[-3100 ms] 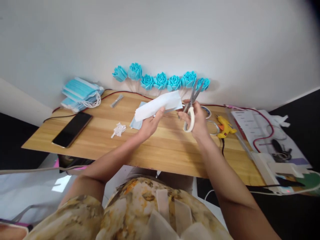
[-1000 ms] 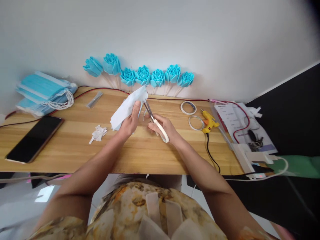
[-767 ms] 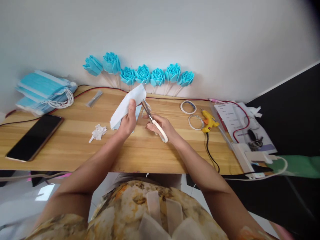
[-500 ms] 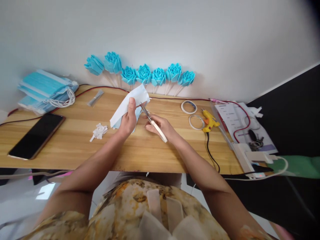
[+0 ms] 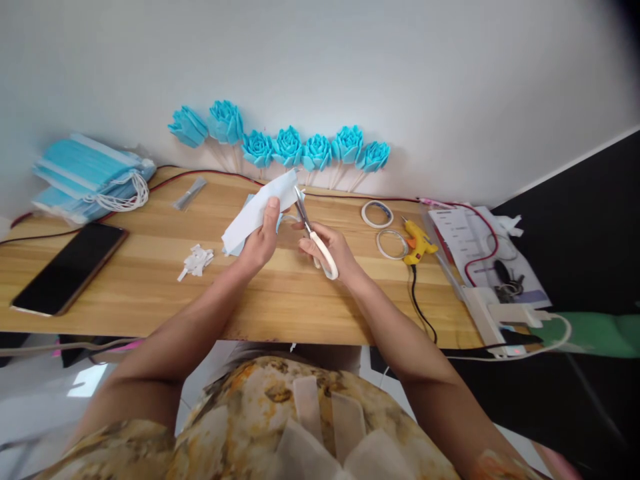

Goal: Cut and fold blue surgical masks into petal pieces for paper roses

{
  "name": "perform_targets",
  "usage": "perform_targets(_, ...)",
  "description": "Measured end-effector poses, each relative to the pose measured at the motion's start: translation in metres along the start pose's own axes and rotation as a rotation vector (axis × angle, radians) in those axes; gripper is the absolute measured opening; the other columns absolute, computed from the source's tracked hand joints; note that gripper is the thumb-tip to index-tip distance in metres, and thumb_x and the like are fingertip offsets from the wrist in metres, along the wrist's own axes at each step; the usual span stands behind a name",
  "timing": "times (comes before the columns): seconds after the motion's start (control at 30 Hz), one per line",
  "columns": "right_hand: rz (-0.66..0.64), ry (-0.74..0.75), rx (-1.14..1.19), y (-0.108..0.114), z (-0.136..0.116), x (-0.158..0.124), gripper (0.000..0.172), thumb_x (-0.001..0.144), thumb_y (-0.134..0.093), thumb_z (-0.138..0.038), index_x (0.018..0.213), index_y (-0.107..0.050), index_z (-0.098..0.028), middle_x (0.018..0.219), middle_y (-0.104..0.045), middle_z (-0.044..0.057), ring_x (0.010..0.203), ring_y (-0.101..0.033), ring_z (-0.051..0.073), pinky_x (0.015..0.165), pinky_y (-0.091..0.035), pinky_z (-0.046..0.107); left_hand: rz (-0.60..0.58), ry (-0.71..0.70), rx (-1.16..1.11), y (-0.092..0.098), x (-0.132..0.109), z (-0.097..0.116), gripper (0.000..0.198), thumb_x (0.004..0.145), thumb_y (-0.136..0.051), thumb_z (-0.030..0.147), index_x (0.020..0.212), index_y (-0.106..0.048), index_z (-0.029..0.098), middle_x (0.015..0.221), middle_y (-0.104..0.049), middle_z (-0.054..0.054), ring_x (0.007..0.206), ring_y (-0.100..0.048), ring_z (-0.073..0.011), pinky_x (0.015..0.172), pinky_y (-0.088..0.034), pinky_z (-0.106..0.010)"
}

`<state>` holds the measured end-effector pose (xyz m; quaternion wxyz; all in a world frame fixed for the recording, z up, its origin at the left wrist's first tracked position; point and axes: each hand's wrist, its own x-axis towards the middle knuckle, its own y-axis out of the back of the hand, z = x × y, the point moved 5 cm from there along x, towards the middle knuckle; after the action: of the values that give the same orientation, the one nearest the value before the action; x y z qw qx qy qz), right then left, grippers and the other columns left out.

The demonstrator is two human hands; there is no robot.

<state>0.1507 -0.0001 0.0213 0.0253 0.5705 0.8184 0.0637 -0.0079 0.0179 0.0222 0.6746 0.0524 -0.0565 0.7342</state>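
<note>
Between the thumb and fingers of my left hand (image 5: 263, 240) is a pale blue-white sheet of mask fabric (image 5: 257, 212), tilted with its far end up to the right. My right hand (image 5: 327, 248) is closed around the white handles of a pair of scissors (image 5: 313, 230). The scissor blades lie along the right edge of the fabric, near its far corner. More light blue fabric (image 5: 237, 247) shows behind and below the sheet, partly hidden by my left hand. A small heap of white scraps (image 5: 197, 261) lies on the table left of my left forearm.
Several blue fabric flowers on sticks (image 5: 289, 147) lean on the wall. At left are a stack of face masks (image 5: 90, 173) and a phone (image 5: 70, 270). Two tape rolls (image 5: 377, 214), a yellow glue gun (image 5: 419, 241), papers with keys (image 5: 510, 287) and a power strip (image 5: 485, 317) are at right.
The fabric has turned slightly and shifted right with my left hand. The scissors have moved from cutting in at the sheet's lower right edge up to its far right corner.
</note>
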Motion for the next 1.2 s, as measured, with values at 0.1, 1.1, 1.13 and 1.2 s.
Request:
perform_targets(0.1,0.005,-0.019,0.028,0.000,0.002,0.000,0.056,0.079,-0.080,-0.055,0.118,-0.072,-0.017,0.064,-0.055,-0.006,0.053,-0.048,0.009,0.050,-0.038,0.024,0.003,-0.006,0.062,0.001,-0.001,0.004,0.057,0.101,-0.044,0.060,0.126,-0.072,0.018,0.136,-0.071,-0.015,0.131,-0.064,-0.0322,0.127,-0.033,-0.047)
perform_targets(1.1,-0.189,-0.030,0.255,-0.009,0.020,0.001,0.076,0.078,-0.076,-0.074,0.126,-0.068,-0.016,0.081,-0.065,0.001,0.065,-0.055,0.011,0.061,-0.046,0.026,0.065,0.033,-0.507,0.008,0.021,0.002,0.035,0.077,-0.085,0.042,0.066,-0.060,0.020,0.068,-0.054,-0.001,0.072,-0.057,-0.0164,0.078,-0.053,-0.033)
perform_targets(1.13,-0.190,-0.031,0.250,-0.009,0.020,0.001,0.076,0.077,-0.076,-0.074,0.126,-0.068,-0.016,0.081,-0.065,0.002,0.065,-0.055,0.011,0.060,-0.045,0.026,0.061,0.030,-0.497,0.007,0.020,0.002,0.036,0.077,-0.085,0.044,0.067,-0.059,0.021,0.068,-0.054,-0.001,0.073,-0.058,-0.0172,0.078,-0.053,-0.034)
perform_targets(1.2,-0.191,-0.038,0.243,-0.009,0.020,0.001,0.075,0.077,-0.077,-0.073,0.126,-0.068,-0.017,0.081,-0.065,0.002,0.066,-0.056,0.011,0.060,-0.044,0.026,0.059,0.018,-0.464,0.007,0.019,0.003,0.039,0.077,-0.085,0.050,0.068,-0.058,0.022,0.068,-0.055,-0.002,0.076,-0.061,-0.0194,0.079,-0.054,-0.036)
